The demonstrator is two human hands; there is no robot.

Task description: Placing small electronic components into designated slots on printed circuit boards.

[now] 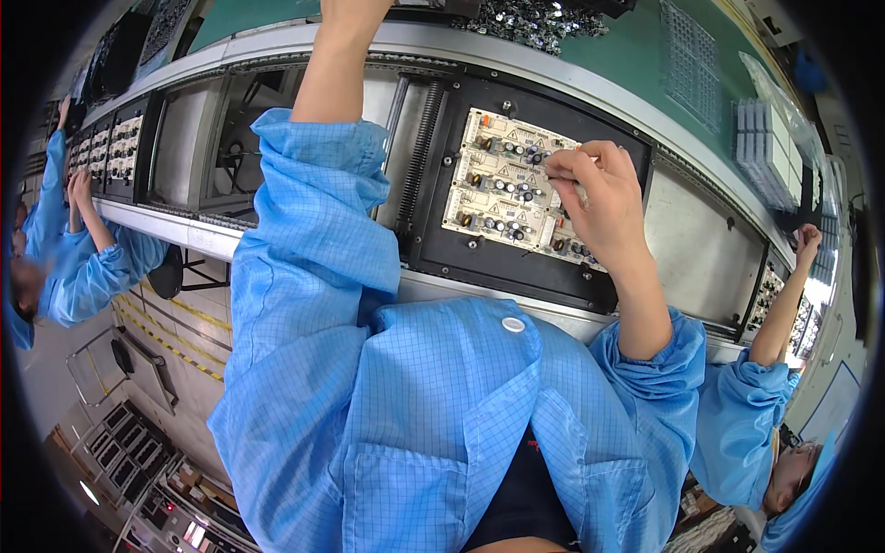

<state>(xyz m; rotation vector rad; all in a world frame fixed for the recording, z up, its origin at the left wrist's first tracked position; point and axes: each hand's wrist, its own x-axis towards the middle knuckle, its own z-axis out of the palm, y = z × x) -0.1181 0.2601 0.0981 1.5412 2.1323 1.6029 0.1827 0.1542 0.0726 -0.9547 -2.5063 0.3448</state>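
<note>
At 9 o'clock, a co-worker's hand (81, 189) rests by another board. Left arm (336, 64) reaches to 12 o'clock; its hand is out of view, grip unknown. Circuit board (502, 189) lies in a black tray (442, 249) just right of centre. Right hand (590, 184) pinches at the board's 3 o'clock edge.

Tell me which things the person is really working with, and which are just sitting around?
Working with:
right hand, pinching at the circuit board
black carrier tray under the board
left hand, reaching up out of view

Sitting around:
heap of small metal parts
clear plastic trays
neighbour's boards
</note>
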